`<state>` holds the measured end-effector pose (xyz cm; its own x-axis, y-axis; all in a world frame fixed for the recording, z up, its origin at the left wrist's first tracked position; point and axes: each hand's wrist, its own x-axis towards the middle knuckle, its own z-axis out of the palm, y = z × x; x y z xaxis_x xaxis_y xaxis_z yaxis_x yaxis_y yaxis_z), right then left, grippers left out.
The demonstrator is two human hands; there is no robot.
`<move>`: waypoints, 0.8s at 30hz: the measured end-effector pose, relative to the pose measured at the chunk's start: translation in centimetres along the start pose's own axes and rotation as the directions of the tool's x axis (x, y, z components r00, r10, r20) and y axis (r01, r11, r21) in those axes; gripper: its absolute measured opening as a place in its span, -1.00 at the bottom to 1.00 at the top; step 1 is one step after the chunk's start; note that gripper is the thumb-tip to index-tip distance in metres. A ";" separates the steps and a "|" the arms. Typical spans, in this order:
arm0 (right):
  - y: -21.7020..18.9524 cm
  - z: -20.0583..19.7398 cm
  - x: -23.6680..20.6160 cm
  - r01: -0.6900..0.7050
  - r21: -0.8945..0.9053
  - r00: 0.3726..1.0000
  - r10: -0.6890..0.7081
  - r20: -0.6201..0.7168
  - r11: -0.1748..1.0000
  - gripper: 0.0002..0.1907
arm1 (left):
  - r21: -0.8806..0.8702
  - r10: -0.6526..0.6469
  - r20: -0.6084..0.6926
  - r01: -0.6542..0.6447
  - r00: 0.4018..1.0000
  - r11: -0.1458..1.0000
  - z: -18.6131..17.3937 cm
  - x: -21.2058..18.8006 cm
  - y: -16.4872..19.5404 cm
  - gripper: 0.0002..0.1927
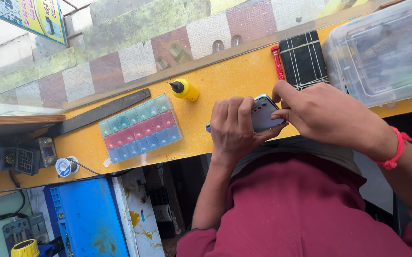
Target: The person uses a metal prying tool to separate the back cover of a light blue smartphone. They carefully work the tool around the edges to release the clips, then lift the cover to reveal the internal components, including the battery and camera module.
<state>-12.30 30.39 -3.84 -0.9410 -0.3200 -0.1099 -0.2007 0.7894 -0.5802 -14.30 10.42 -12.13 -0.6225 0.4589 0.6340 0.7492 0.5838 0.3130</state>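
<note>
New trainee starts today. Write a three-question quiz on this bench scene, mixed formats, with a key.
1. True or false: both hands grip the phone.
2. The compartment box lies nearest which item? A) yellow bottle B) red screwdriver C) clear tub
3. Fill in: the right hand wears a ___ wrist band.

Key: 1 true; the left hand holds the phone from below while the right pinches its edge. 2 A. 3 pink.

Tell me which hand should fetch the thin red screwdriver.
Right. The right hand only touches the grey-blue phone with its fingertips and lies nearest the thin red screwdriver. The left hand is gripping the phone.
</note>
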 end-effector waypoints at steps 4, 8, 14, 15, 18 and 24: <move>-0.4 -0.3 -1.0 0.001 -0.100 0.999 -0.005 -0.033 0.995 -0.75 | 0.045 -0.025 -0.034 0.026 0.999 0.999 0.1 0.0 -0.3 -0.24; 0.3 0.2 -1.6 0.084 -0.119 0.980 -0.104 -0.170 0.989 -0.92 | 0.058 -0.014 -0.044 0.016 0.999 0.998 0.0 -0.3 -0.2 -0.23; 1.1 1.3 -1.6 0.111 -0.091 0.967 -0.128 -0.220 0.990 -0.96 | 0.064 0.075 0.019 -0.076 0.997 0.995 -0.3 -1.2 0.3 -0.29; 1.0 1.3 -1.8 0.135 -0.076 0.959 -0.150 -0.242 0.988 -0.95 | 0.063 0.087 0.003 -0.087 0.996 0.994 -0.3 -1.3 0.3 -0.31; 0.3 1.0 -2.4 0.223 -0.117 0.919 -0.249 -0.307 0.968 -0.89 | 0.109 0.106 -0.073 -0.098 0.992 0.989 -0.2 -1.7 0.5 -0.32; -1.8 1.0 -3.7 0.299 -0.338 0.828 -0.419 -0.372 0.892 -0.86 | 0.184 0.130 -0.224 -0.089 0.966 0.979 0.4 -2.8 0.8 -0.35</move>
<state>-8.18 29.62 -3.16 -0.7967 -0.4007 0.4525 -0.5528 0.7857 -0.2776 -12.02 9.88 -13.92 -0.4526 0.3689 0.8118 0.7474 0.6535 0.1197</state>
